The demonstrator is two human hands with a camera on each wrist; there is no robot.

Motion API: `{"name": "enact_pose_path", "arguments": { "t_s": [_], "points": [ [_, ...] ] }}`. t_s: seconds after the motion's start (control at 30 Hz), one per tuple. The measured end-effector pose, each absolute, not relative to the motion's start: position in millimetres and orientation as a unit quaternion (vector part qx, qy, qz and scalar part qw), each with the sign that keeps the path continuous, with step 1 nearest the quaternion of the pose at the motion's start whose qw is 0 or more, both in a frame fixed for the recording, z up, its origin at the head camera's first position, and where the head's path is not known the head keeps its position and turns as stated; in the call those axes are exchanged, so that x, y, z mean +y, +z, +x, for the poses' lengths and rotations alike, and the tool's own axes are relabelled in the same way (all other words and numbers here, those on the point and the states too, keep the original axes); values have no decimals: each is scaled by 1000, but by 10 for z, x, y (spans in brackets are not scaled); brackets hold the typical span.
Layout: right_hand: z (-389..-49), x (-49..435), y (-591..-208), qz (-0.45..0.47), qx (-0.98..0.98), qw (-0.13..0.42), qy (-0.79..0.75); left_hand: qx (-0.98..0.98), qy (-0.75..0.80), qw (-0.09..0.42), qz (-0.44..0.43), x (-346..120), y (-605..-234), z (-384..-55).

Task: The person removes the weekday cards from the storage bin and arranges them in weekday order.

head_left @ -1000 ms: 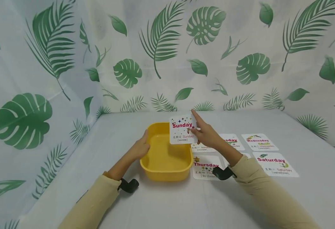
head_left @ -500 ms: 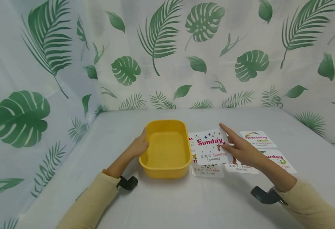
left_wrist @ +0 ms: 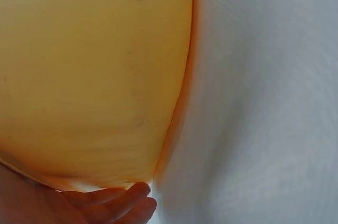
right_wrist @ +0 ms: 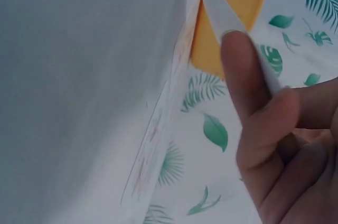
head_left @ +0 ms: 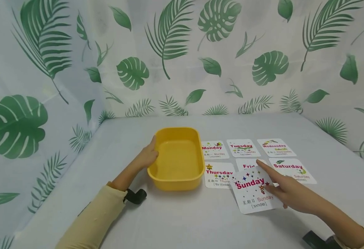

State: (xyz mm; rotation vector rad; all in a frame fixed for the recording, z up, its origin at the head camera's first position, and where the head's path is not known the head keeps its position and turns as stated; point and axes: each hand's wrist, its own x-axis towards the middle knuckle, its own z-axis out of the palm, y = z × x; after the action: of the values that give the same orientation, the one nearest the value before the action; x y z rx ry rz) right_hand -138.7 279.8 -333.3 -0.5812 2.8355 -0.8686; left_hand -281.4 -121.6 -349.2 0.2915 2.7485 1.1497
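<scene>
My right hand (head_left: 297, 192) pinches the Sunday flashcard (head_left: 247, 199) by its right edge, raised over the table's near right. In the right wrist view the card (right_wrist: 214, 7) appears nearly edge-on between thumb and fingers. It hides part of the Friday card (head_left: 247, 164) and a corner of the Thursday card (head_left: 216, 180). A yellow plastic basin (head_left: 175, 185), with nothing in it, stands at the middle. My left hand (head_left: 147, 157) grips its left side, thumb at the rim; in the left wrist view, fingers (left_wrist: 119, 203) lie against the basin's outer wall (left_wrist: 100, 76).
Two rows of flashcards lie right of the basin. Monday (head_left: 214, 150), Tuesday (head_left: 242, 148) and Wednesday (head_left: 276, 148) form the far row; Saturday (head_left: 286, 166) lies in the near one, partly behind my right hand. A leaf-patterned cloth (head_left: 175, 83) rises behind the table.
My right hand has carried the Sunday card from over the basin's right rim to the right and nearer, uncovering Monday and Tuesday. The left hand stays on the basin.
</scene>
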Motion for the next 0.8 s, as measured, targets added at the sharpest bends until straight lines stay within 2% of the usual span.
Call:
{"name": "enact_pose_path", "arguments": {
  "t_s": [0.23, 0.47, 0.8],
  "points": [
    [-1252, 2943, -3478, -204, 964, 40, -165, 913, 386, 85, 102, -1231, -3491, -2815],
    [-1237, 3008, -3533, -116, 977, 119, -132, 911, 390, 88, 100, -1227, -3464, -2813],
    [-1249, 3004, -3598, -47, 970, 179, -160, 912, 388, 88, 103, -1224, -3480, -2812]
  ]
}}
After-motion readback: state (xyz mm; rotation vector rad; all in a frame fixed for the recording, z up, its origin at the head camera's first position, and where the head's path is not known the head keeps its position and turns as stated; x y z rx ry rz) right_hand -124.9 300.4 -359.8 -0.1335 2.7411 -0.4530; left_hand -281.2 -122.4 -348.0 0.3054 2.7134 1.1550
